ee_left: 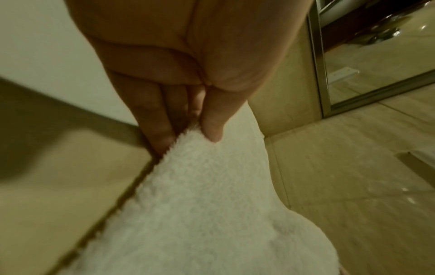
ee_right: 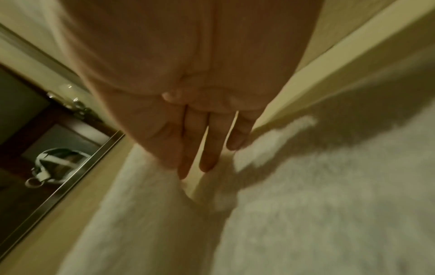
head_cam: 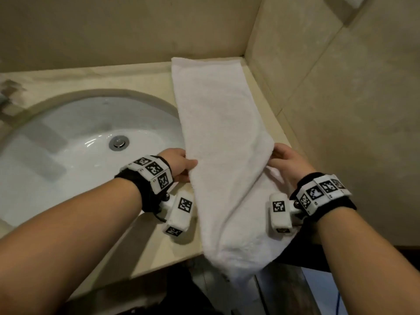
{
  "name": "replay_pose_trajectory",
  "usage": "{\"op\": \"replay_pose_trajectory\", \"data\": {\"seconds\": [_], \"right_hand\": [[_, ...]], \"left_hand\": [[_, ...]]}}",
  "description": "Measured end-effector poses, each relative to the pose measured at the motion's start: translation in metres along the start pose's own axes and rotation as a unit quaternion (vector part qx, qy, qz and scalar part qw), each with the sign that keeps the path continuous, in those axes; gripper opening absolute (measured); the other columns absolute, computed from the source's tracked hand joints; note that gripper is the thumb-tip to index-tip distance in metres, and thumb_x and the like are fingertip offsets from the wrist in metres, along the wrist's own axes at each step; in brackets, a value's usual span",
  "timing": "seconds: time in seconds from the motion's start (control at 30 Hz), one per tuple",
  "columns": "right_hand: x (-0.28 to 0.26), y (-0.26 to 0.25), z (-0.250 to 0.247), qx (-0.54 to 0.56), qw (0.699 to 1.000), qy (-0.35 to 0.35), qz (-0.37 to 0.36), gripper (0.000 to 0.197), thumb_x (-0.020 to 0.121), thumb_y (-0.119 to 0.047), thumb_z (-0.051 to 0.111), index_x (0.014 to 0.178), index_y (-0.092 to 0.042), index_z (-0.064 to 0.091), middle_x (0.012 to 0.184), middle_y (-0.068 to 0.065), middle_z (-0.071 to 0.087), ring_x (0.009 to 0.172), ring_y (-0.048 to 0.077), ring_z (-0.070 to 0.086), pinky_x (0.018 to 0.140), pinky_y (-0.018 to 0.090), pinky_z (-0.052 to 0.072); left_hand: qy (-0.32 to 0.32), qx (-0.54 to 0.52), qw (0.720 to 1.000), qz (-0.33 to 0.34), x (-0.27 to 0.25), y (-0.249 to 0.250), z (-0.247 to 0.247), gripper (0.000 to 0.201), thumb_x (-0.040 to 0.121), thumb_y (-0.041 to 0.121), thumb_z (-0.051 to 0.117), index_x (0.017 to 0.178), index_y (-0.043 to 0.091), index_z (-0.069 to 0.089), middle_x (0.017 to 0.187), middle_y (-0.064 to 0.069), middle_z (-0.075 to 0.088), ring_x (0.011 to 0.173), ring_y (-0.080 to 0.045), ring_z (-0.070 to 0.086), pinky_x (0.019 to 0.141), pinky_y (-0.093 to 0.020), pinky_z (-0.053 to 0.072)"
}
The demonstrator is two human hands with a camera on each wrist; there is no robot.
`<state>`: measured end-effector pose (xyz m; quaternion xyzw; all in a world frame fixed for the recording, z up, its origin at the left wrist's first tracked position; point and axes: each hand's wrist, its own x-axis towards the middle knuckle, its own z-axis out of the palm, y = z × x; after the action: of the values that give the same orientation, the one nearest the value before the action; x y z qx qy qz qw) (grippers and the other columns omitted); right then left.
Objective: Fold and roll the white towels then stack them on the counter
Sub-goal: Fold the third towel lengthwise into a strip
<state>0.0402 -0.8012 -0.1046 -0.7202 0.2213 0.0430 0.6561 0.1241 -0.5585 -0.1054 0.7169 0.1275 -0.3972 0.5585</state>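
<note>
Near edge: The white towel point(head_cam: 225, 137), folded into a long strip, droops over the counter point(head_cam: 145, 253) front at 6 o'clock, its end hanging free.
Left hand: The left hand point(head_cam: 179, 163) pinches the strip's left edge at 9 o'clock, thumb point(ee_left: 213, 121) on top and fingers point(ee_left: 153, 119) beneath.
Right hand: The right hand point(head_cam: 287, 161) takes the opposite edge at 3 o'clock; in the right wrist view its fingers point(ee_right: 209, 148) lie nearly straight beside the cloth, the thumb's hold out of sight.
Middle: Between the 2 hands the cloth rises in a soft hump, judged to be the fold or first turn of a roll under way.
Technique: Both edges should travel level and square to the strip's sides, with light tension, so the layers land aligned; the hanging end likely wants lifting onto the counter first.
Far end: The strip runs to 12 o'clock, its end at the wall point(head_cam: 318, 76) corner.
Surroundings: The sink point(head_cam: 75, 137) lies at 9 to 10 o'clock, just beside the towel.
</note>
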Motion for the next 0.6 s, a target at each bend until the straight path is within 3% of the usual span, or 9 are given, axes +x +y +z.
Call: {"op": "replay_pose_trajectory", "data": {"seconds": [0.1,0.17,0.27,0.33,0.4,0.43,0.5,0.53,0.6], "right_hand": [[-0.001,0.002,0.011,-0.051,0.998,-0.025,-0.040,0.024,0.083,0.004,0.056,0.079,-0.019,0.061,0.066,-0.012,0.070,0.066,0.001,0.065,0.064,0.013,0.049],[-0.002,0.001,0.014,-0.065,0.996,-0.012,-0.054,0.022,0.085,-0.007,0.059,0.069,-0.023,0.059,0.065,-0.006,0.064,0.065,0.011,0.060,0.068,0.022,0.049],[-0.001,0.003,0.008,-0.096,0.992,0.074,-0.034,0.026,0.086,-0.018,0.058,0.061,-0.021,0.052,0.062,0.003,0.052,0.061,0.019,0.053,0.062,0.032,0.049],[-0.004,0.004,0.003,-0.155,0.982,0.109,0.018,0.029,0.086,-0.023,0.054,0.058,-0.018,0.048,0.062,0.008,0.052,0.067,0.025,0.053,0.070,0.042,0.049],[-0.012,0.007,0.000,-0.207,0.970,0.105,0.071,0.025,0.088,-0.025,0.047,0.067,-0.013,0.052,0.074,0.014,0.056,0.075,0.028,0.053,0.075,0.042,0.045],[-0.016,0.009,0.000,-0.224,0.965,0.106,0.086,0.024,0.090,-0.027,0.043,0.080,-0.009,0.056,0.086,0.016,0.059,0.083,0.028,0.054,0.078,0.037,0.042],[-0.025,0.015,-0.001,-0.196,0.972,0.100,0.086,0.035,0.093,-0.036,0.038,0.108,-0.008,0.054,0.111,0.017,0.058,0.101,0.031,0.055,0.089,0.030,0.038],[-0.031,0.018,-0.001,-0.153,0.982,0.083,0.078,0.038,0.092,-0.042,0.039,0.112,-0.012,0.051,0.113,0.016,0.059,0.103,0.030,0.056,0.092,0.032,0.042],[-0.045,0.022,-0.002,-0.116,0.991,0.019,0.061,0.033,0.088,-0.046,0.050,0.108,-0.020,0.048,0.102,0.008,0.063,0.088,0.015,0.061,0.077,0.023,0.051]], "left_hand": [[0.042,-0.003,0.999,0.000,-0.007,-0.003,-0.011,0.010,0.089,0.009,0.057,0.080,0.007,0.052,0.089,-0.014,0.059,0.073,-0.023,0.059,0.079,-0.038,0.052],[0.052,-0.020,0.998,-0.004,-0.015,-0.007,-0.011,0.018,0.088,0.011,0.058,0.073,0.011,0.048,0.081,-0.012,0.059,0.068,-0.022,0.058,0.067,-0.034,0.056],[0.051,-0.038,0.998,-0.012,-0.031,-0.016,-0.004,0.017,0.089,0.010,0.058,0.074,0.010,0.049,0.072,-0.009,0.058,0.057,-0.017,0.060,0.045,-0.023,0.054],[0.053,-0.037,0.998,-0.025,-0.042,-0.022,0.003,0.015,0.089,0.009,0.057,0.076,0.007,0.049,0.069,-0.009,0.058,0.054,-0.018,0.059,0.040,-0.022,0.052],[0.053,-0.031,0.997,-0.036,-0.050,-0.029,0.011,0.009,0.089,0.010,0.057,0.086,0.007,0.049,0.072,-0.011,0.057,0.059,-0.021,0.055,0.039,-0.024,0.052],[0.053,-0.029,0.997,-0.039,-0.053,-0.031,0.014,0.009,0.089,0.010,0.057,0.088,0.007,0.049,0.076,-0.012,0.057,0.061,-0.023,0.055,0.044,-0.028,0.053],[0.063,-0.012,0.997,-0.039,-0.054,-0.035,0.020,0.011,0.088,0.010,0.058,0.081,0.006,0.050,0.091,-0.020,0.061,0.076,-0.032,0.060,0.069,-0.043,0.056],[0.073,0.001,0.997,-0.036,-0.054,-0.037,0.022,0.014,0.087,0.011,0.060,0.077,0.008,0.051,0.100,-0.024,0.062,0.088,-0.037,0.062,0.083,-0.050,0.053],[0.098,0.012,0.995,-0.030,-0.056,-0.037,0.025,0.014,0.085,0.012,0.062,0.074,0.011,0.053,0.112,-0.028,0.062,0.105,-0.042,0.060,0.094,-0.056,0.048]]}}
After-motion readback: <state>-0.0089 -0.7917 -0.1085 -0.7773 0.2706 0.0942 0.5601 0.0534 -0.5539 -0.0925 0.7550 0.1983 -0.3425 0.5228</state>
